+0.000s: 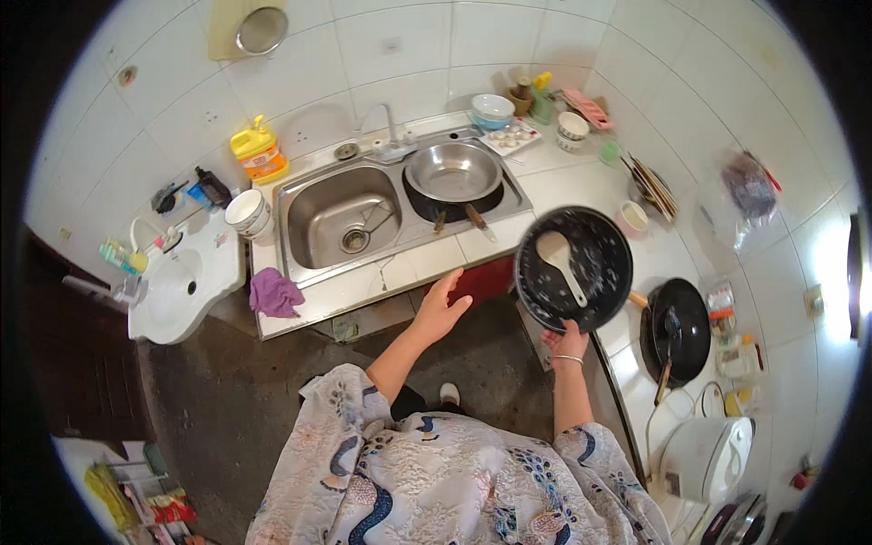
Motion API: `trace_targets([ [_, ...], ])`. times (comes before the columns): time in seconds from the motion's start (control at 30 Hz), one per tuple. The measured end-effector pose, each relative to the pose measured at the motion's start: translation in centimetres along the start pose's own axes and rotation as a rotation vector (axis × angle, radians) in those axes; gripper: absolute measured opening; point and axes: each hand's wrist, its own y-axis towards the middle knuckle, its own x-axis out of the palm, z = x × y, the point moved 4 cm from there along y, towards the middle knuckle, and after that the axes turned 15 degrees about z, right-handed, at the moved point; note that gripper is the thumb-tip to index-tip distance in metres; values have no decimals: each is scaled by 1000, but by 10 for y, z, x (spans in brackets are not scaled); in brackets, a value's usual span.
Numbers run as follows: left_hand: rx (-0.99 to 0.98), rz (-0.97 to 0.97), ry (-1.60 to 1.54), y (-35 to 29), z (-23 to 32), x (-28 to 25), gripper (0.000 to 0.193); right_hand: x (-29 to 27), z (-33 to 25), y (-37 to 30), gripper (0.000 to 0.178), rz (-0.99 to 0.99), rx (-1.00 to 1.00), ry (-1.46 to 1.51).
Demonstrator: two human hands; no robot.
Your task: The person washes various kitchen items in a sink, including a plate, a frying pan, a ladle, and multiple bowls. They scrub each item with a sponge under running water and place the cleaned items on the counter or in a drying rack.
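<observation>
Right hand (568, 341) grips black pot (598, 263) by near rim, right of sink (313, 218), white paddle (554, 250) inside, left hand (440, 311) empty, fingers spread; from here I'd steady pot's left rim, hold it level

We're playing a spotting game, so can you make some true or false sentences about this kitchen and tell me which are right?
1. The right hand grips the rim of the black pot. True.
2. The left hand is squeezing the purple cloth. False: the left hand is empty, and the purple cloth lies at the edge of the counter.
3. A white rice paddle is inside the black pot. True.
4. The yellow plastic jug stands to the right of the sink. False: the yellow plastic jug stands to its left.
5. A black wok sits on the counter's right-hand stretch. True.
</observation>
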Motion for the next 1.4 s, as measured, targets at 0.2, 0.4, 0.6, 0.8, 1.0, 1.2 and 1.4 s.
trace_targets([
  [0.2,-56,265,-89,40,-33,-73,55,170,23,-54,31,-495,72,-220],
  [0.4,-337,460,-455,89,-94,-185,57,314,107,-95,22,-718,189,-473],
  [0.6,-671,412,-1046,144,-138,-248,72,407,181,-104,27,-753,244,-621],
  [0.8,-913,497,-639,174,-208,-262,46,445,236,-102,39,-779,134,-800],
  [1.0,-1067,740,-612,166,-240,-276,17,459,263,-53,55,-836,427,-829],
  [1.2,-1005,772,-533,163,-241,-290,23,533,409,106,43,-1037,-697,-1317],
  [1.4,-1069,858,-493,150,-222,-279,30,550,376,48,34,-1025,-1031,-1919],
])
